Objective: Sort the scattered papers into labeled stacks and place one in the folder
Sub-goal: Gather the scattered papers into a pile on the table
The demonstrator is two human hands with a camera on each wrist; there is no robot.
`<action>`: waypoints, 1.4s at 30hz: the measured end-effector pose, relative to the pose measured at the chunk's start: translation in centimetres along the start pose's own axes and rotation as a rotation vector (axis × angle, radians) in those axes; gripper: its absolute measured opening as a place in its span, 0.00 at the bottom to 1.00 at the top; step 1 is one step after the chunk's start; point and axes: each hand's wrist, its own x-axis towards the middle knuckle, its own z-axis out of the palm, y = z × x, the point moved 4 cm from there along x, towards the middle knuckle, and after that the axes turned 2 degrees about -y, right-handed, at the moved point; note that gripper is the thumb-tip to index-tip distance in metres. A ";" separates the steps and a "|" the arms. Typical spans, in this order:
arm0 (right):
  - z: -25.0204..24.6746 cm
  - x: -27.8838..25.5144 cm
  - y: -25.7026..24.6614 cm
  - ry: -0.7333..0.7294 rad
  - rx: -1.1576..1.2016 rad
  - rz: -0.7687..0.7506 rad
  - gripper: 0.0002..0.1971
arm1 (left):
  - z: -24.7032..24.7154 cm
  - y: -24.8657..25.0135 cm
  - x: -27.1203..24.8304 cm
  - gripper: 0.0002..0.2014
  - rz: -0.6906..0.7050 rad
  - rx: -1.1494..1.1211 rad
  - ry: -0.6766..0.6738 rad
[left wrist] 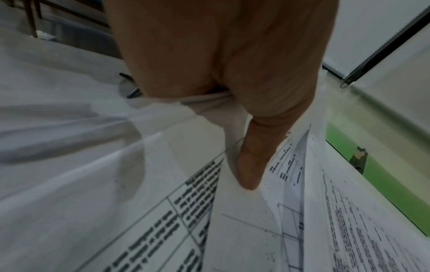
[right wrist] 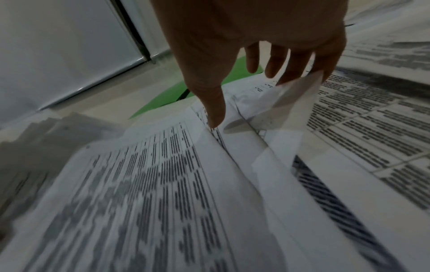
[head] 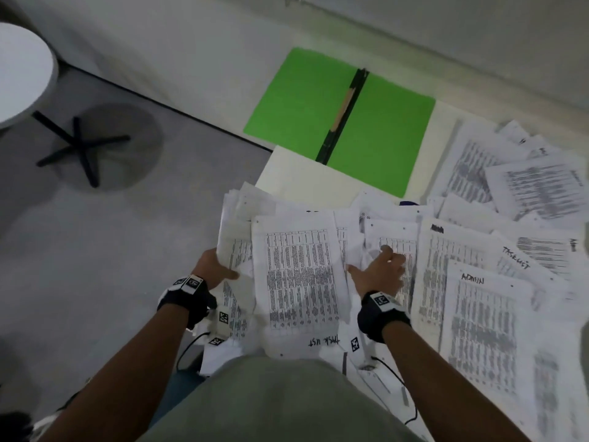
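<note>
A loose bundle of printed table sheets (head: 299, 275) lies in front of me; its top sheet has "TASK LIST" handwritten at the near edge. My left hand (head: 223, 266) grips the bundle's left edge, and in the left wrist view the thumb (left wrist: 251, 165) presses on top of several sheets (left wrist: 163, 220). My right hand (head: 379, 269) rests on the papers at the bundle's right side, fingers (right wrist: 279, 62) relaxed and the thumb touching a sheet's edge (right wrist: 223, 139). The green folder (head: 338, 119) lies open and flat beyond the papers. More sheets, one marked "ADMIN" (head: 478, 314), spread to the right.
The papers and folder lie on a pale table (head: 296, 173) against a white wall. To the left is grey floor (head: 95, 250) with a round white side table (head: 19, 74) on a black cross base (head: 79, 145). Cables (head: 398, 381) hang from my wrists.
</note>
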 end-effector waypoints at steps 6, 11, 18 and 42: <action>1.4 -1.7 0.6 -0.025 0.082 -0.058 0.39 | 0.1 -0.1 0.0 0.25 0.008 -0.046 0.000; 4.3 -2.5 0.0 -0.355 0.352 0.069 0.47 | 0.2 -0.3 0.1 0.25 0.014 -0.029 0.001; 5.6 -4.3 1.0 -0.310 0.394 0.300 0.24 | 0.3 -0.3 -0.2 0.25 0.016 -0.043 0.008; 1.5 -0.3 -2.8 -0.431 0.566 -0.221 0.15 | 1.0 -0.1 0.2 0.22 -0.008 -0.204 0.001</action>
